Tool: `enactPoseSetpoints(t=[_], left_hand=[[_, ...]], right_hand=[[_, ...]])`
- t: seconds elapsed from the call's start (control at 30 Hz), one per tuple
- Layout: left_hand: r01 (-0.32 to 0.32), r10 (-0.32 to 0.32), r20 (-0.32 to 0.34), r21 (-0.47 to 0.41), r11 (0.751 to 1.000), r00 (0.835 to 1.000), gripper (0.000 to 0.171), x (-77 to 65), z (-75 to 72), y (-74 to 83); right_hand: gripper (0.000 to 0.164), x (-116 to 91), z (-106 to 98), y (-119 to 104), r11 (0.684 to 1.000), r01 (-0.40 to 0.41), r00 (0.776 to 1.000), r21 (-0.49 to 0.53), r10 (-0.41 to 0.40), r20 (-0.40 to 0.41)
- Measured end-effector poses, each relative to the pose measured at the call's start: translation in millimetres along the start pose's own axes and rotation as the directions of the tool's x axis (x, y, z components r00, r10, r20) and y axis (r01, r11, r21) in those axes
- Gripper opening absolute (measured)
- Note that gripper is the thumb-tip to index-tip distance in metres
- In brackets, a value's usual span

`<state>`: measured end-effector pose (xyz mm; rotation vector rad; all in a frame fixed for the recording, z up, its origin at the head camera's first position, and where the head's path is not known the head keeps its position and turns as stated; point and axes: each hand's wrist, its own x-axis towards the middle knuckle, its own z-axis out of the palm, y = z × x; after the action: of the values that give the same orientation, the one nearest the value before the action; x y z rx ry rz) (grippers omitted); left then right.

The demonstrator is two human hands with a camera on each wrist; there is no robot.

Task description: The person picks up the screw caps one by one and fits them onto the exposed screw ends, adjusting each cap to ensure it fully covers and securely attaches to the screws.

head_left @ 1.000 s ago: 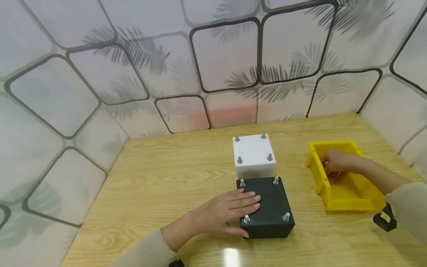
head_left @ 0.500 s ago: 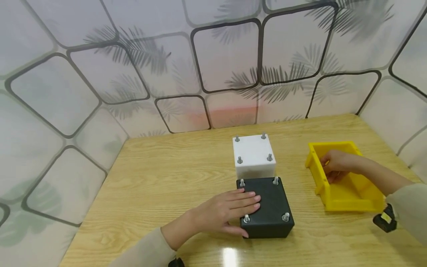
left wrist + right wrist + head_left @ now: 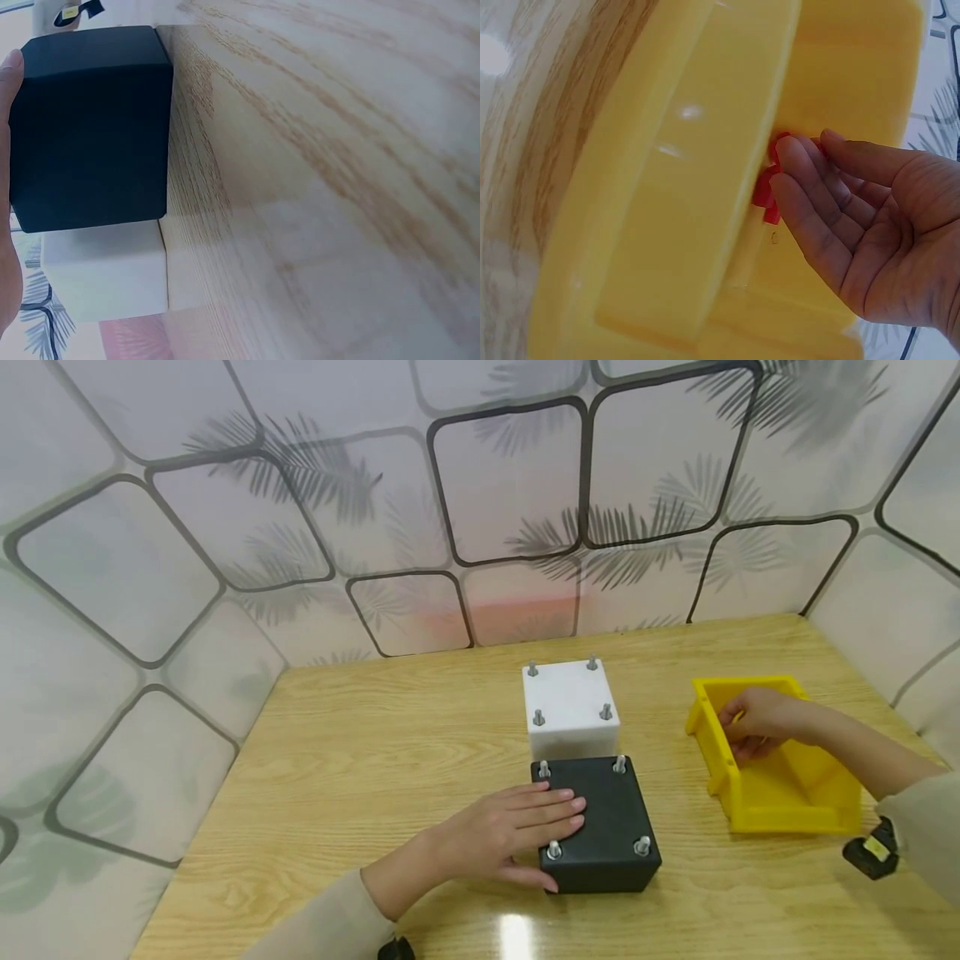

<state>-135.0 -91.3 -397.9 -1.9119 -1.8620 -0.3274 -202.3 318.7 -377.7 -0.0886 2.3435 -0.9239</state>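
– Right hand [image 3: 763, 722] shifts slightly in yellow bin [image 3: 795, 820]; left hand [image 3: 497, 833] stays flat on black block [image 3: 613, 810].
– Right one gripping?
– Fingers curled at red pieces [image 3: 763, 189] in bin; can't tell if pinching. Step's likely picking; next calls for firm pinch.

I find no legible text, brand or number. In my head view, toward four o'clock, the black wrist device [image 3: 861, 859] bears a yellow label [image 3: 875, 847]; any print is too small to read. In my right wrist view, between four and five o'clock, a tiny mark [image 3: 774, 238] inside the yellow bin [image 3: 682, 240] is indecipherable.
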Motion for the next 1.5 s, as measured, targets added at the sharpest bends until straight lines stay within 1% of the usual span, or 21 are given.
enactPoseSetpoints(t=[0.27,0.53,0.83,1.2,1.5], left_hand=[[0.015,-0.015,0.001,-0.019,1.0,1.0,0.075,0.9,-0.7,0.9],[0.007,-0.007,-0.002,-0.009,1.0,1.0,0.075,1.7,-1.5,0.0],[0.003,-0.003,-0.009,0.004,1.0,1.0,0.074,1.4,-2.1,-0.1],[0.005,-0.005,-0.006,0.002,1.0,1.0,0.075,1.8,-1.6,0.2],[0.004,-0.004,-0.007,0.001,1.0,1.0,0.074,1.7,-1.4,-0.3]], right_hand=[[0.022,-5.7,-3.6,-4.9,1.0,0.005,1.0,-0.012,-0.005,-0.017],[0.02,-9.7,-8.5,-4.8,0.999,-0.022,1.0,0.03,0.023,-0.021],[0.025,-16.0,-13.4,-8.0,0.999,-0.015,1.0,0.052,0.016,-0.024],[0.025,-20.7,-17.4,-9.3,0.998,-0.009,1.0,0.066,0.011,-0.028],[0.025,-21.1,-20.9,-11.3,0.998,-0.004,0.999,0.055,0.006,-0.042]])
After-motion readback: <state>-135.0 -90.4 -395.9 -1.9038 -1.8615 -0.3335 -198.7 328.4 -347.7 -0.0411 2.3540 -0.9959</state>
